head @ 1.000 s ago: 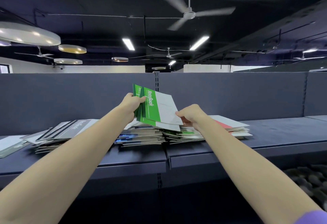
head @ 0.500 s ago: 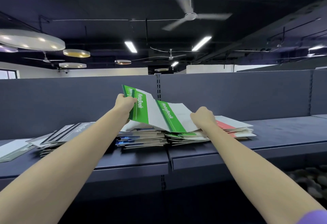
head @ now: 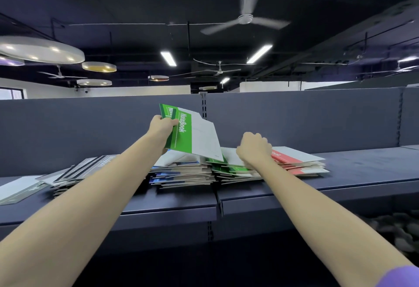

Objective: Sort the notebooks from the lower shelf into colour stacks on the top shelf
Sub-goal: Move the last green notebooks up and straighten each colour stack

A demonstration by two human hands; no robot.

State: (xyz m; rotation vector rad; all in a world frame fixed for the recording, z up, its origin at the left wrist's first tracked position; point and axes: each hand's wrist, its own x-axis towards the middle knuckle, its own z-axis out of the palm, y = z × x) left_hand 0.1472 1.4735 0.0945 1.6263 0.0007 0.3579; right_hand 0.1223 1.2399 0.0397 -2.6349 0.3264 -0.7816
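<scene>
Above top shelf (head: 340,187): left hand (head: 162,125) grips green notebooks (head: 192,135); right hand (head: 254,148) curled, contents unclear

Green and white covers with white "NoteBook" lettering on the green band are seen on the held notebooks (head: 192,132). A red band with white lettering beside a white field is shown on the top cover of the red stack (head: 294,158). Green covers are seen in the green stack (head: 229,169), blue ones with brownish-grey edges in the blue stack (head: 181,174). Black, grey and white stripes are carried by the black stack (head: 88,169). The shelf (head: 351,173) and its back panel (head: 306,116) are coloured dark slate blue. A purple sleeve (head: 401,277) is seen at the lower right.
</scene>
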